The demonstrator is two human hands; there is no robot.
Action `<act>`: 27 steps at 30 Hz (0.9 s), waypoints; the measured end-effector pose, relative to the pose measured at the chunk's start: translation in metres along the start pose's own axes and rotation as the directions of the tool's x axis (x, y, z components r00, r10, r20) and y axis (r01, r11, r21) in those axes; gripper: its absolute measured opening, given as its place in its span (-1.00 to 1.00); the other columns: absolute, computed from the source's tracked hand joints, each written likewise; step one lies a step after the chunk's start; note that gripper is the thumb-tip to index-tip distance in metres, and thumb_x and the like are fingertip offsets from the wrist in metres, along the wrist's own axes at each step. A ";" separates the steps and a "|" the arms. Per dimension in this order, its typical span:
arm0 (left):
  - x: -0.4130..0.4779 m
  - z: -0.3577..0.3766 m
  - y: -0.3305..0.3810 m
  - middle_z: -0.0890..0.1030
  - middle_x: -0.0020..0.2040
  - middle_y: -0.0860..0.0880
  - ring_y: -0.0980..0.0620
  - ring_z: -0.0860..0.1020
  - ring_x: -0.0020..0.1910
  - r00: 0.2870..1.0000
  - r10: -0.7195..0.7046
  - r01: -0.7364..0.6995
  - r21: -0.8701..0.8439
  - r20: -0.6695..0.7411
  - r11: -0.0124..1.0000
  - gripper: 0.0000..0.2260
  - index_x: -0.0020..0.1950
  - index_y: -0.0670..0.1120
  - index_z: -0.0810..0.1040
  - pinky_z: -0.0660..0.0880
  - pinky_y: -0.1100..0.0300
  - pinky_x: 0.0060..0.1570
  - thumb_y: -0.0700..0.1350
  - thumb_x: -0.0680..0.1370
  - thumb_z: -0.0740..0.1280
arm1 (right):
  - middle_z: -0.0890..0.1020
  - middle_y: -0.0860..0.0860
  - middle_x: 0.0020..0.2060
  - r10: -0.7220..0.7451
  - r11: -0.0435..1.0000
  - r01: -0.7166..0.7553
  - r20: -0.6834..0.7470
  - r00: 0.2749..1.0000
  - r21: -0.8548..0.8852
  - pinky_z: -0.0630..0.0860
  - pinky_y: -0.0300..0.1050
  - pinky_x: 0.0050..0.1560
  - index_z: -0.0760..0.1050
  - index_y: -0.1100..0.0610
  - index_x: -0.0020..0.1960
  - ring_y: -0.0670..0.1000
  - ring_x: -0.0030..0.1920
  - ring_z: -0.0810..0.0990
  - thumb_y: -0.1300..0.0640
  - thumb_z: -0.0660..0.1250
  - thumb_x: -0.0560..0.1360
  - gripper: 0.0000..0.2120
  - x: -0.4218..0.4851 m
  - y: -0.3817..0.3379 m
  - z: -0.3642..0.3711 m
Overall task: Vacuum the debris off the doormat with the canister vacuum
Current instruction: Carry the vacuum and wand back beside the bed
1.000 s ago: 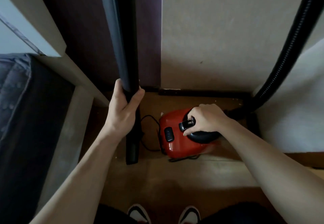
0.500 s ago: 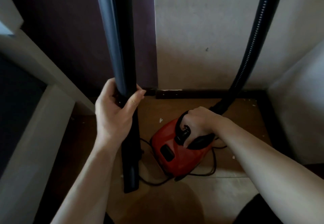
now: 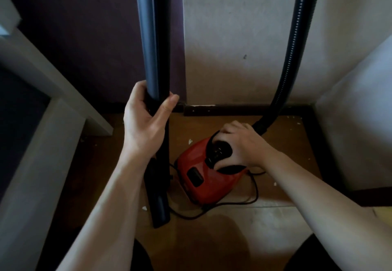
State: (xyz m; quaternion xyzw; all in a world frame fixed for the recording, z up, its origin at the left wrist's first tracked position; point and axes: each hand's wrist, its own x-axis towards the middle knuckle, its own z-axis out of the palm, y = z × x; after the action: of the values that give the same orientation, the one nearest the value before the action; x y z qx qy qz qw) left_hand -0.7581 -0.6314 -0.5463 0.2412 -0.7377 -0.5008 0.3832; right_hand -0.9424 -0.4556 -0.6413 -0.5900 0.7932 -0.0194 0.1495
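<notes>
Cord (image 3: 239,203) looped loose beneath the red canister vacuum (image 3: 201,177) on the floor (image 3: 286,143) by the wall (image 3: 233,48) could snag if the right hand (image 3: 239,143), curled round its handle (image 3: 219,154), lifts it while the left hand (image 3: 146,126) grips the wand (image 3: 157,58).

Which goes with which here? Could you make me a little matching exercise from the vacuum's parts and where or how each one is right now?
Things:
1. wand
2. canister
3. hose
4. cord

States:
A. lies in loops on the floor
B. black and smooth, gripped by the left hand
C. red, with the right hand holding its black handle
D. black and ribbed, rises along the pale wall

Pairs: 1-B, 2-C, 3-D, 4-A
</notes>
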 end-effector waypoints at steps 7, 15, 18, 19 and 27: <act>0.005 0.003 0.001 0.61 -0.10 -0.27 -0.12 0.61 -0.11 0.999 -0.013 0.018 -0.109 0.049 0.994 -0.71 0.12 -0.20 0.50 0.54 -0.13 0.00 0.00 0.59 0.40 | 0.57 -0.02 -0.08 0.781 0.463 -0.475 -0.091 0.618 0.749 0.53 -0.05 -0.11 0.44 0.09 0.07 0.02 -0.04 0.59 -0.33 0.44 0.45 -0.48 -0.038 -0.022 0.017; 0.002 0.006 0.006 0.64 -0.06 -0.17 -0.11 0.63 -0.07 0.997 0.070 -0.069 -0.013 0.038 0.998 -0.81 0.09 -0.05 0.47 0.60 -0.03 -0.02 -0.05 0.58 0.43 | 0.70 0.01 -0.01 0.809 -0.187 -0.307 0.323 0.491 0.933 0.64 0.20 0.17 0.60 0.01 -0.04 0.13 0.05 0.69 -0.27 0.45 0.50 -0.66 -0.008 -0.049 0.044; 0.002 0.001 0.006 0.63 -0.07 -0.03 0.07 0.62 -0.08 0.996 0.085 -0.085 -0.004 0.040 0.996 -0.81 0.09 -0.06 0.46 0.57 0.14 -0.04 -0.12 0.57 0.45 | 0.64 0.04 0.17 0.778 -0.305 -0.234 0.383 0.499 0.923 0.55 0.21 0.31 0.53 0.13 0.27 0.17 0.23 0.61 -0.17 0.47 0.53 -0.52 0.006 -0.055 0.046; 0.003 -0.002 0.006 0.61 -0.08 0.02 0.12 0.61 -0.09 0.995 0.087 -0.088 0.018 0.038 0.996 -0.80 0.09 -0.10 0.46 0.55 0.20 -0.04 -0.14 0.57 0.45 | 0.62 0.06 0.18 0.770 -0.326 -0.212 0.389 0.505 0.921 0.56 0.22 0.31 0.48 0.15 0.33 0.19 0.24 0.61 -0.13 0.45 0.56 -0.51 0.010 -0.057 0.046; 0.017 -0.019 0.006 0.69 0.07 0.01 0.07 0.67 0.08 0.995 0.064 -0.071 0.103 0.075 0.992 -0.79 0.12 0.03 0.36 0.58 -0.11 0.15 -0.08 0.60 0.38 | 0.53 0.12 -0.23 0.689 -0.422 -0.123 0.405 0.601 0.898 0.66 0.20 0.01 0.39 0.15 0.10 0.10 -0.29 0.60 0.16 0.24 0.71 -0.94 0.007 -0.061 0.031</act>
State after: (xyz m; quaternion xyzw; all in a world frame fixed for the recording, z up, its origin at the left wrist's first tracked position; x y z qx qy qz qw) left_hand -0.7527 -0.6521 -0.5317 0.2179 -0.7840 -0.4563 0.3601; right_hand -0.8793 -0.4758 -0.6594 0.1378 0.6511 -0.6494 0.3681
